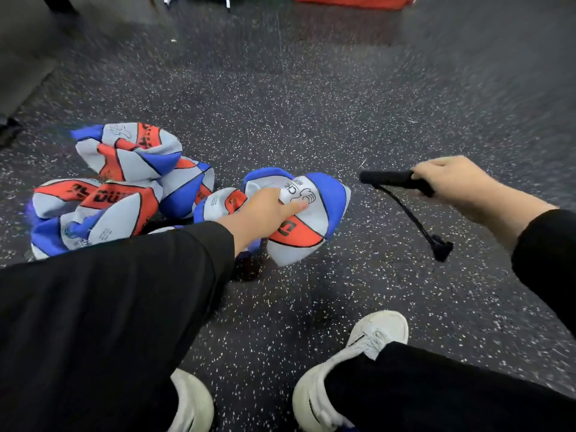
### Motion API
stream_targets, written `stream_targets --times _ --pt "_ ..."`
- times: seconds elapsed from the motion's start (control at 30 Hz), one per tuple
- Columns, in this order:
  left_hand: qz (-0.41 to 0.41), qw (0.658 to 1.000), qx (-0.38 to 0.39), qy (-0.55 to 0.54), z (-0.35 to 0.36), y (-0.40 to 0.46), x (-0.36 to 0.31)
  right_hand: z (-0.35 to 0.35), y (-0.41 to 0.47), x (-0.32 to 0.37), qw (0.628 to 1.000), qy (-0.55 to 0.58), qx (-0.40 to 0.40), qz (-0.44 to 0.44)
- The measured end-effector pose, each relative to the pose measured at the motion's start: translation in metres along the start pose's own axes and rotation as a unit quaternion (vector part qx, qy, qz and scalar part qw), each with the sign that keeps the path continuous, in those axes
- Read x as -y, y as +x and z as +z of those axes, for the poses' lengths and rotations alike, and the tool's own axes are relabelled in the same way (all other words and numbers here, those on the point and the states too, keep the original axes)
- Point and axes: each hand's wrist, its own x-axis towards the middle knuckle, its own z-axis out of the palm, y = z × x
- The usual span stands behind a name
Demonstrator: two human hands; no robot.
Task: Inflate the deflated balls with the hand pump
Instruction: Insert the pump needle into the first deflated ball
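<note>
A crumpled, deflated ball (314, 219) in blue, white and orange lies on the speckled floor in front of me. My left hand (265, 213) grips a fold of it, thumb pressed on the white panel. My right hand (452, 185) holds a black hand pump (392, 179) level above the floor, right of that ball. The pump's thin black hose (411, 213) dangles down, ending in a nozzle (442, 248) that hangs free. To the left lies a heap of several more deflated balls (124, 188) in the same colours.
Dark speckled rubber floor (311, 104) stretches ahead. My two white shoes (352, 357) stand at the bottom of the view. An orange mat (352, 0) and white frame legs (229, 1) sit at the far edge; a dark grey block (25, 57) stands far left.
</note>
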Motion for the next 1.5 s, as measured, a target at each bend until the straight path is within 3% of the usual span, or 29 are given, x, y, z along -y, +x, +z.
stream_targets --times 0.13,0.23,0.43,0.6,0.77,0.93,1.17,1.27,1.4,1.5 --pt "0.002 0.997 -0.037 -0.065 -0.012 -0.012 -0.006 -0.010 -0.018 0.019 0.985 0.174 0.004 0.008" --pt "-0.022 0.988 -0.089 -0.121 -0.023 -0.023 -0.014 -0.007 -0.031 0.026 0.947 0.319 0.036 0.013" --pt "-0.054 0.960 -0.168 -0.218 -0.067 -0.036 -0.030 0.005 -0.050 0.049 0.866 0.491 0.099 0.016" --pt "-0.033 0.959 -0.156 -0.233 -0.092 -0.039 -0.034 0.024 -0.062 0.074 0.852 0.485 0.196 0.014" --pt "-0.025 0.950 -0.140 -0.277 -0.089 -0.043 -0.040 0.046 -0.068 0.091 0.907 0.326 0.265 -0.039" --pt "-0.028 0.945 -0.115 -0.304 -0.089 -0.050 -0.047 0.059 -0.070 0.103 0.937 0.243 0.237 -0.085" --pt "-0.020 0.957 -0.114 -0.266 -0.104 -0.054 -0.062 0.062 -0.071 0.111 0.861 0.436 0.258 -0.042" --pt "-0.016 0.963 -0.129 -0.237 -0.114 -0.056 -0.067 0.065 -0.071 0.116 0.856 0.456 0.244 -0.019" --pt "-0.003 0.977 -0.135 -0.166 -0.132 -0.058 -0.074 0.067 -0.064 0.115 0.860 0.465 0.194 0.082" --pt "-0.001 0.986 -0.121 -0.114 -0.145 -0.066 -0.074 0.071 -0.063 0.115 0.833 0.497 0.212 0.120"
